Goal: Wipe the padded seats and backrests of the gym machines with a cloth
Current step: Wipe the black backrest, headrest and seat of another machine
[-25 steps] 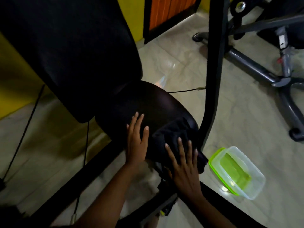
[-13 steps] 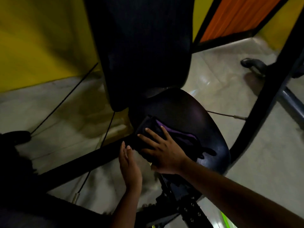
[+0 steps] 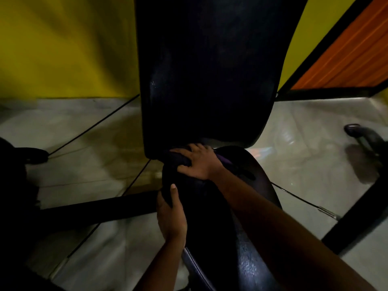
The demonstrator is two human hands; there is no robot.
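Head view: backrest (image 3: 210, 70) upright and filling the centre top, with the seat (image 3: 199, 217) below it and a narrow gap between.

Right hand (image 3: 198, 164) lies at the seat's rear, by that gap. Its fingers are spread flat, pressing the cloth (image 3: 224, 161) onto the padding. The cloth is dark and bunched, with a purple fold showing beside the wrist.

Left hand (image 3: 171, 217) holds the seat's left edge with the thumb laid over the top; its fingers go under the rim, out of sight.

Surroundings:
- Black frame bar (image 3: 94, 208) crosses the floor (image 3: 84, 164) left of the seat.
- Thin cables (image 3: 94, 127) slant behind the bar.
- Black post (image 3: 357, 211) stands to the right, and a cable (image 3: 304, 201) ends near it.
- Grey machine foot (image 3: 361, 133) sits far right, well apart.
- Yellow wall (image 3: 63, 49) and orange panel (image 3: 346, 59) are behind.

Bare tile lies on both sides of the seat.

The seat front is cut off at the bottom edge, and the right forearm covers its right side. In the dim light the cloth's outline is hard to separate from the padding.
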